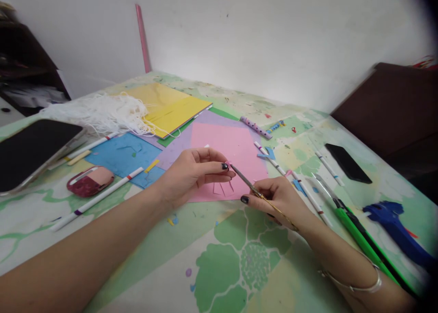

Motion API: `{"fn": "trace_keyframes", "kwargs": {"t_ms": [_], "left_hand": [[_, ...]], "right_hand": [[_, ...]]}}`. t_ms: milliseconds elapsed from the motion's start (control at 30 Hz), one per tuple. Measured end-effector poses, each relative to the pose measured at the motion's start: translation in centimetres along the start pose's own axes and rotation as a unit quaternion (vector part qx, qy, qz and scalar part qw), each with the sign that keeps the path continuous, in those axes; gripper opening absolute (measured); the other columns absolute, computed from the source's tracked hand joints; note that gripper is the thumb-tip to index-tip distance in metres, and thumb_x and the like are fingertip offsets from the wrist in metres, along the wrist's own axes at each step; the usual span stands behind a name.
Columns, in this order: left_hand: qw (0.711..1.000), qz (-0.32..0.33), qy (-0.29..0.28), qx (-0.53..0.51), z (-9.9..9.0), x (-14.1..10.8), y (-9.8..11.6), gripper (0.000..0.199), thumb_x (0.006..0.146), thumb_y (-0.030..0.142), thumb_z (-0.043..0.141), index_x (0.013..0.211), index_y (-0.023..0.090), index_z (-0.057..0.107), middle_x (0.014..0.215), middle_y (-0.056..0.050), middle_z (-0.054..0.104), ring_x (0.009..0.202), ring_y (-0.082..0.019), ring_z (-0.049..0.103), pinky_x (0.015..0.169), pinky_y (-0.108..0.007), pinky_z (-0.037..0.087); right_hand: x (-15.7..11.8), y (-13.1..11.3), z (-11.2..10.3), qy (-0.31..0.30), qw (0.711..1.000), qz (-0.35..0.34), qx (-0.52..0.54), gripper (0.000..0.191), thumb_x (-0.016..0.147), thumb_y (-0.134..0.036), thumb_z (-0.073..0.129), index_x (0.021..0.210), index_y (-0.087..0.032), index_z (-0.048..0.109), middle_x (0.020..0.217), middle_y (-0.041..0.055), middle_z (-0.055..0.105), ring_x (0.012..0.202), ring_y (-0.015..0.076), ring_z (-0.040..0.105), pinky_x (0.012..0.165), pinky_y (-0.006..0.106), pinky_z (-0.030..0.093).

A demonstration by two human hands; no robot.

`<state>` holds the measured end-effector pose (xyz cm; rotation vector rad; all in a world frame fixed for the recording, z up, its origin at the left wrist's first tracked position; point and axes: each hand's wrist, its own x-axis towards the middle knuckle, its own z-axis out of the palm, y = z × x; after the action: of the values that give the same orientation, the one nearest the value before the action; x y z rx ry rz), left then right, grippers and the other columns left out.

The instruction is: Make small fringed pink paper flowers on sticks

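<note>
My left hand (pixel 201 169) pinches a small pink piece (pixel 229 163) between thumb and fingertips, above a pink sheet (pixel 222 139). Thin-bladed scissors (pixel 253 188) are in my right hand (pixel 277 199), their tips touching or very close to the small piece. Several cut lines or narrow strips show on the lower part of the pink sheet, just below my left fingertips. Under the pink sheet lies a purple sheet (pixel 178 144). The scissor handles are partly hidden by my right fingers.
White string (pixel 99 112) and yellow sheets (pixel 178 112) lie behind a blue sheet (pixel 119 153). A tablet (pixel 37 144) and a maroon pouch (pixel 91 180) are left. Right are markers (pixel 308 192), a phone (pixel 348 162), a green cutter (pixel 362 240) and a blue glue gun (pixel 397 231).
</note>
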<state>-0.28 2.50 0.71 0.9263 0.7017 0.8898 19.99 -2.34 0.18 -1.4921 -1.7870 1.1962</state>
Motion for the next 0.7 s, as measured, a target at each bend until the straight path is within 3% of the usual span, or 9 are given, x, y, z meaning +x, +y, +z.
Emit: {"fn": "trace_keyframes", "kwargs": {"t_ms": [700], "left_hand": [[1.000, 0.008, 0.000, -0.009, 0.15, 0.05, -0.25, 0.005, 0.073, 0.010, 0.066, 0.073, 0.010, 0.061, 0.072, -0.005, 0.069, 0.069, -0.015, 0.068, 0.074, -0.030, 0.055]], "right_hand": [[-0.26, -0.21, 0.31, -0.008, 1.000, -0.003, 0.012, 0.040, 0.071, -0.041, 0.066, 0.053, -0.017, 0.041, 0.043, -0.0080, 0.029, 0.040, 0.0039, 0.025, 0.039, 0.020, 0.015]]}}
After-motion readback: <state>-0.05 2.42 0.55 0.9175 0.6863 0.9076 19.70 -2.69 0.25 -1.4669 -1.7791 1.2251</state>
